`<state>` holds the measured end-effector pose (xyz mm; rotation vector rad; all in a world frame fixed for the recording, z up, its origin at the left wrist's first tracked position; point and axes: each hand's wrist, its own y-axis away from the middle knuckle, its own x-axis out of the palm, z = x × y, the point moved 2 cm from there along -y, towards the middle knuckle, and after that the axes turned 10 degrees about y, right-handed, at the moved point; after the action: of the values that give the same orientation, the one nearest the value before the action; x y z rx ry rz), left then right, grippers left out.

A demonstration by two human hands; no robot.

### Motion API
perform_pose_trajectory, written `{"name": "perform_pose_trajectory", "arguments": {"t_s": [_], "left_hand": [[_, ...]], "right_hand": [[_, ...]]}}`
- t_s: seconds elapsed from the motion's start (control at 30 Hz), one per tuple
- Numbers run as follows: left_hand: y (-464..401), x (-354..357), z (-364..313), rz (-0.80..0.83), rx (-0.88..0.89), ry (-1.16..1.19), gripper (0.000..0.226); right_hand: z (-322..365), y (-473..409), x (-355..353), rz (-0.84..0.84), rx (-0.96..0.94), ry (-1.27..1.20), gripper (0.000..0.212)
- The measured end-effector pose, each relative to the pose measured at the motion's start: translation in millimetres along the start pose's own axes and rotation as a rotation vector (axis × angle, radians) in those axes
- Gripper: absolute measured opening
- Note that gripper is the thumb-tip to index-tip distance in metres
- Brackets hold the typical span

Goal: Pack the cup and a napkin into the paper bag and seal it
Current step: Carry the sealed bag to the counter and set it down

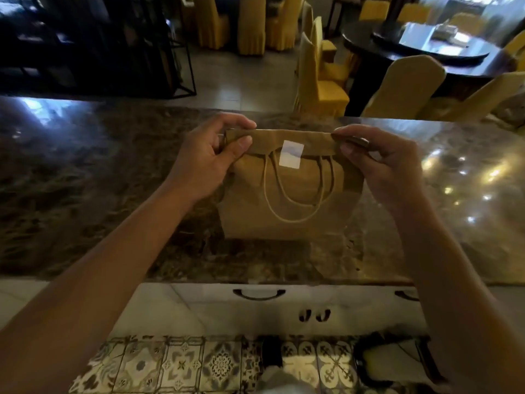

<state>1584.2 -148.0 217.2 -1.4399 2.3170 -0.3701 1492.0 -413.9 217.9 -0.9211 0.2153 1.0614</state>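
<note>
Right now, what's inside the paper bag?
Can't be seen. The paper bag has its top folded over, with a white sticker across the flap; left hand and right hand pinch the fold's ends. Cup and napkin aren't visible anywhere, presumably inside.

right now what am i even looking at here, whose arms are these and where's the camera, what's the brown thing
There is no machine here. One camera sits on a person's head and looks forward and down, so the two bare arms reaching in from the bottom are that person's own.

The brown thing is a paper bag standing on a polished stone counter. Its top is folded over, and a white sticker sits across the fold's edge. Its cord handles hang down the front.

The left hand pinches the left end of the fold, and the right hand pinches the right end. What is inside the bag cannot be seen. Behind the counter are yellow-covered chairs and a dark round table.
</note>
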Motion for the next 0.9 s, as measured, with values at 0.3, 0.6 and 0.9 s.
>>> {"name": "perform_pose_trajectory", "arguments": {"t_s": [0.3, 0.6, 0.9], "left_hand": [[-96.7, 13.7, 48.7, 0.014, -0.071, -0.160, 0.028], [-137.6, 18.2, 96.8, -0.004, -0.095, -0.215, 0.028], [-140.1, 12.8, 109.2, -0.012, -0.114, -0.167, 0.030]], "right_hand": [[-89.9, -99.8, 15.5, 0.098, -0.049, -0.007, 0.023], [-133.5, -127.3, 42.7, 0.096, -0.027, -0.036, 0.025], [-134.3, -135.4, 51.6, 0.181, 0.003, -0.020, 0.031]]}}
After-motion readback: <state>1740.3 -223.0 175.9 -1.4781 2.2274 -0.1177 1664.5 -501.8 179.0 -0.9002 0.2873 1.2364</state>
